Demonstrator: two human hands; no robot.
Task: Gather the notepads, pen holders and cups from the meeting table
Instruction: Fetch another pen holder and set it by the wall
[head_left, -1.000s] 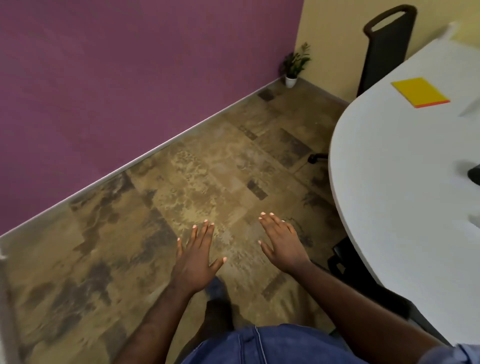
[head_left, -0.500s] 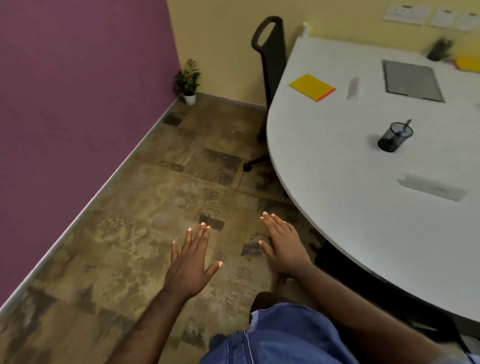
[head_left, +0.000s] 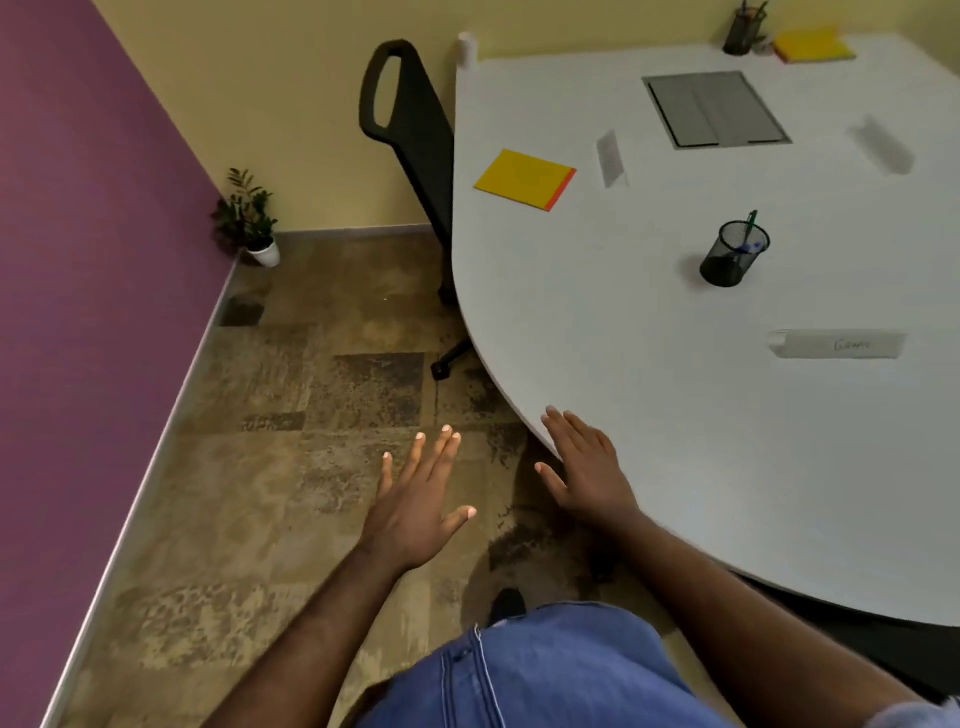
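Notepads (head_left: 525, 179) (head_left: 813, 45) and pen holders (head_left: 733, 253) (head_left: 744, 30) ungathered on meeting table (head_left: 597, 322); left hand (head_left: 415, 506) and right hand (head_left: 587, 473) flat, empty

Only one mark of writing shows: a short handwritten word in faint grey on the white name card (head_left: 837, 344) lying flat on the worktop (head_left: 649, 415), near the black mesh pen holder (head_left: 732, 254); its letters are too blurred to read; the yellow notepad (head_left: 524, 179) shows a plain cover with no print; no brand, number or sign can be made out elsewhere.
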